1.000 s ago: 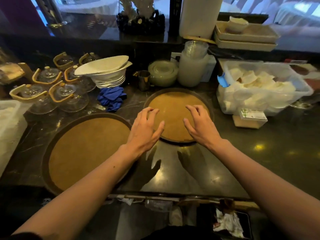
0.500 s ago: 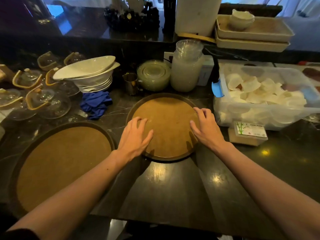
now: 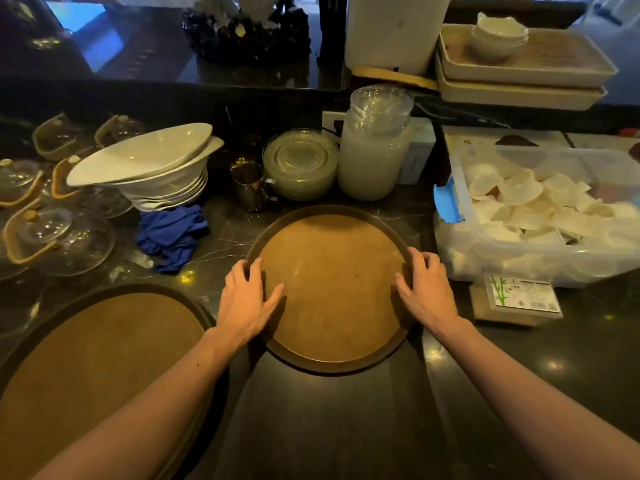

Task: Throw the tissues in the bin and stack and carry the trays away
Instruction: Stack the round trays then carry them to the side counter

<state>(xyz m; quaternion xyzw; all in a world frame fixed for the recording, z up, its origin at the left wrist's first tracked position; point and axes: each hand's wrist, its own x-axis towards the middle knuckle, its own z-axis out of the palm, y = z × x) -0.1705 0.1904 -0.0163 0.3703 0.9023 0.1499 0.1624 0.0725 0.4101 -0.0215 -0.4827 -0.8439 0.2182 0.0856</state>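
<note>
From the head view, the small round tray [image 3: 334, 289] lies flat at the centre of the dark stone counter [image 3: 346, 427], cork-brown face up, with no clear long axis; it looks slightly oval only because of the wide lens. The left hand [image 3: 247, 301] sits on its rim at about 9 o'clock, thumb spread inward over the liner and fingers curled at the edge; the right hand [image 3: 424, 289] mirrors it at 3 o'clock, fingers hooked over the rim. Both hands are closed on the tray's opposite edges, a balanced hold that likely prepares a level lift. The large round tray [image 3: 100, 368] lies flat at 8 o'clock, near but apart from the small one, its face bare, a probable base for stacking. A blue cloth [image 3: 171, 233] lies at 10 o'clock, a clear tub of white cups [image 3: 540, 216] at 2 o'clock. No tissues or bin are visible.
</note>
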